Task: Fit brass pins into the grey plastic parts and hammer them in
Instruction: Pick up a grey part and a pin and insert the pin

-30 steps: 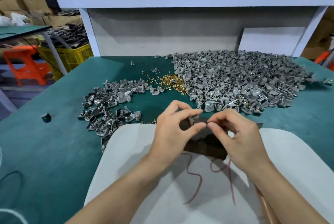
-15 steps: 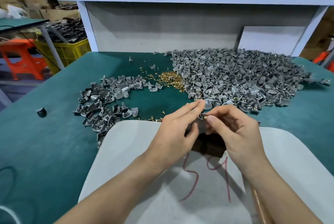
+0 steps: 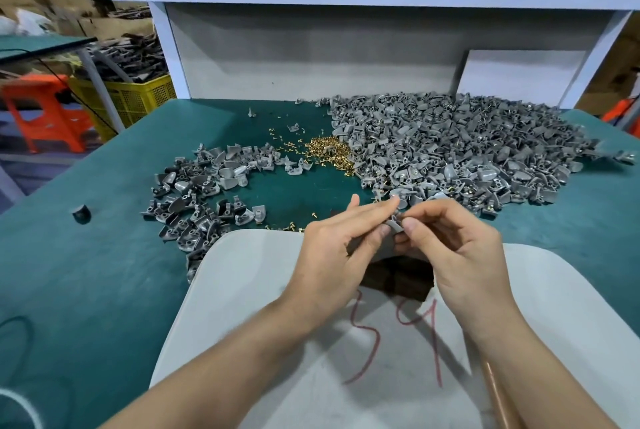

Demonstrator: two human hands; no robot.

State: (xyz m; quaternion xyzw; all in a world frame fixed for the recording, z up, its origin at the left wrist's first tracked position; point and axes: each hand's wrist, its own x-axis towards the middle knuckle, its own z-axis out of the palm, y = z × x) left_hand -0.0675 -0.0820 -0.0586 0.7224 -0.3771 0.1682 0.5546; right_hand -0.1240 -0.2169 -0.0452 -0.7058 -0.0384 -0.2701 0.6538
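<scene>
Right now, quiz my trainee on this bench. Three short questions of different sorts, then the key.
1. True or false: the pins lie between the small pile and the big pile of grey parts.
2. What do the left hand and right hand pinch between them? A. a screwdriver B. a grey part C. a spoon
3. Fill the gap: the big pile lies to the ___ of the pins.

Key: 1 true; 2 B; 3 right.
</scene>
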